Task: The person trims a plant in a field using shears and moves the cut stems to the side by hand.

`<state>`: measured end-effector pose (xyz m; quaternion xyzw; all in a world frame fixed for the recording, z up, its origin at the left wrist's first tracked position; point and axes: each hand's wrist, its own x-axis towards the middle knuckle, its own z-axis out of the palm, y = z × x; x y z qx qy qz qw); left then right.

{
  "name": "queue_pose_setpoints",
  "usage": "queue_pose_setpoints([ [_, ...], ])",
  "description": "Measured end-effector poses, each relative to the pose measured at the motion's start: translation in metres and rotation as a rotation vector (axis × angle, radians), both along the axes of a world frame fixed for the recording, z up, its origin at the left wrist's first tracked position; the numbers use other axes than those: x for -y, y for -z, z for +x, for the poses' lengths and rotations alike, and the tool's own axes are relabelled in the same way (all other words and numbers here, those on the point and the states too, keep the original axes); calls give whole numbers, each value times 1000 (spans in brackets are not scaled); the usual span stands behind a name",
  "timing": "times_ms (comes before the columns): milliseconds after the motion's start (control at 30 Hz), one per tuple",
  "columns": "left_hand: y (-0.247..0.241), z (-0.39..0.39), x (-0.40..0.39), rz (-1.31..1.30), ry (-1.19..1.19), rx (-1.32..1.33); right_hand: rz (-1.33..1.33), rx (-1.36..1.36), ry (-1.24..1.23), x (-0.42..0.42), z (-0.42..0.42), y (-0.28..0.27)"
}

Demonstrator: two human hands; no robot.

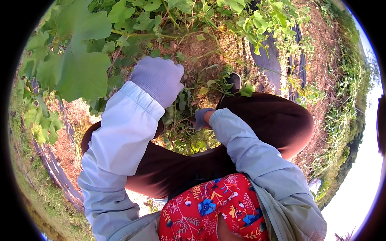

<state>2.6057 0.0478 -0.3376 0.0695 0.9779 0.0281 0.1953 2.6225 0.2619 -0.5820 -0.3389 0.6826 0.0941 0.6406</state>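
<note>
My left hand [158,79], in a pale grey knit glove, is curled like a fist among the vine leaves at upper left. Its fingertips are turned away, so whatever they may hold is hidden. Lower and to the right, my right hand [202,119] reaches down between my knees, also gloved, beside thin stems and leafy weeds [188,135]. Its fingers are mostly covered by the cuff and shade, and I cannot tell if a stem is in them. Broad green lobed leaves [86,66] hang close to the camera, left of my left hand.
A vine stem [144,35] runs across above my left hand. Strips of black ground-cover sheet [270,60] lie on brown soil [200,48]. My bent knee [289,120] and dark shoe [234,81] flank the right hand. Grass and weeds [340,99] grow at right.
</note>
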Motion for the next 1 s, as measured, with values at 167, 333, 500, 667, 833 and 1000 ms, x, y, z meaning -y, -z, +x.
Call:
queue_pose_setpoints([
  [167,0,2,-4,-8,18,20,15,-95,63,15,-59,-27],
  [333,1,-1,-2,-1,16,38,-57,-318,263,15,-142,-67],
  [500,3,-4,-4,7,12,42,177,-367,226,-6,-165,-55],
  [667,4,-5,-5,15,16,67,77,-419,-26,-11,-93,-19],
  [833,5,-6,-8,11,7,48,-33,-140,-196,-18,-7,23],
  [1000,-5,2,-3,7,-27,61,10,-53,-286,2,36,0],
])
